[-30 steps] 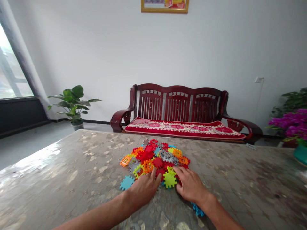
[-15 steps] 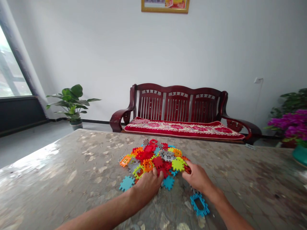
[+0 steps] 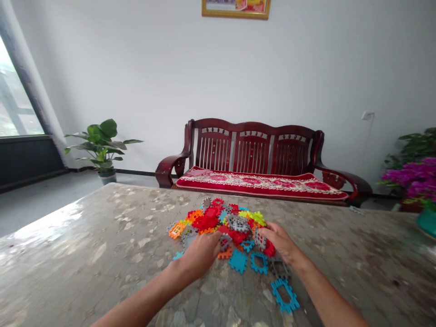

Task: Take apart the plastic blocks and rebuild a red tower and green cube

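A heap of notched plastic interlocking building tiles [image 3: 208, 221] in red, orange, yellow-green, grey and blue lies mid-table. At its near side, my left hand [image 3: 201, 252] has its fingers closed at the edge of a grey window tile [image 3: 225, 242]. My right hand [image 3: 282, 241], on the heap's right side, pinches another grey window tile [image 3: 260, 239] that stands tilted. Below the hands lie a solid blue tile [image 3: 238, 261], a blue frame tile [image 3: 259, 263] and a dark grey frame tile [image 3: 279, 268]. Nearest to me is a larger blue frame tile [image 3: 285, 295].
The patterned table [image 3: 85, 268] spreads out on both sides of the heap. Past its far edge stands a dark red wooden bench [image 3: 254, 147] with a red floral cover. A teal pot [image 3: 427, 221] with purple flowers is at the right edge. One grey piece [image 3: 356, 210] lies far right.
The yellow-green tile by my right hand has moved back onto the heap, and that hand now has a grey window tile. My left hand shifted slightly left; a grey window tile shows at its fingertips.
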Demonstrator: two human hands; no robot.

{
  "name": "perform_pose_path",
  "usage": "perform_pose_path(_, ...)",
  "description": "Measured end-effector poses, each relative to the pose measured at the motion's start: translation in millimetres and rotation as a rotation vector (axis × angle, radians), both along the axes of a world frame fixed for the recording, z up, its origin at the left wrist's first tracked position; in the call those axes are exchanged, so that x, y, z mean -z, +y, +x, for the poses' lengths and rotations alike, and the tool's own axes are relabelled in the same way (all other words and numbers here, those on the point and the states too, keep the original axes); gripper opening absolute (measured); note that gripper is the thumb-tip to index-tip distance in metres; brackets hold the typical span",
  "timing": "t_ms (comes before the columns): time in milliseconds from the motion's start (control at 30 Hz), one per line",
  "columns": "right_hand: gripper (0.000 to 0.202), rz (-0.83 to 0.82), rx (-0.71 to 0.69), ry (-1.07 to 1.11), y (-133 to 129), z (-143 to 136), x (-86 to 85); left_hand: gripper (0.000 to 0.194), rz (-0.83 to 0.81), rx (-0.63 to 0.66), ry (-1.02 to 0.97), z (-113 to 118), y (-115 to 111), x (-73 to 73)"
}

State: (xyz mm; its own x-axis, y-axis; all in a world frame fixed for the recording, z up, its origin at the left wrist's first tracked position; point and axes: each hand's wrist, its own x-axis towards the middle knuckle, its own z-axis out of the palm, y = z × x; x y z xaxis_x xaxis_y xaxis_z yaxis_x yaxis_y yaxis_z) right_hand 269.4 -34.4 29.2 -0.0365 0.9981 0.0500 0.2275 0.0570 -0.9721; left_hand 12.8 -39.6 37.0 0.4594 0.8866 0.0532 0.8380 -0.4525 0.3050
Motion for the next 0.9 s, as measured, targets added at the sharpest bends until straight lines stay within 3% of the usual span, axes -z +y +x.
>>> perform_pose_path(200, 0.023, 0.084, -0.072, -0.166, 37, -30, -7.9, 0.027, 0.062, -0.165, -0.13, -17, 27, -13.5)
perform_pose_path(300, 0.028, 0.122, -0.065, -0.191, 53, -42, -8.9, 0.028, 0.074, -0.224, -0.176, -23, 38, -18.3)
perform_pose_path(400, 0.04, 0.131, -0.026, -0.139, 57, -43, -4.7, 0.03, 0.136, -0.215, -0.228, -30, 40, -12.2)
perform_pose_path(533, 0.045, 0.081, 0.036, -0.162, 46, -16, 8.5, 0.036, 0.341, -0.21, -0.187, -35, 25, 7.5)
perform_pose_path(633, 0.047, 0.112, 0.051, -0.278, 33, 17, 18.8, 0.037, 0.441, -0.012, -0.161, -33, 3, 19.2)
perform_pose_path(767, 0.066, 0.037, -0.012, -0.472, 15, 53, 30.5, 0.046, 0.333, 0.366, -0.083, -20, -23, 28.2)
perform_pose_path(900, 0.079, -0.004, -0.027, -0.643, 5, 62, 42.5, 0.069, 0.248, 0.459, 0.0, -2, -24, 33.7)
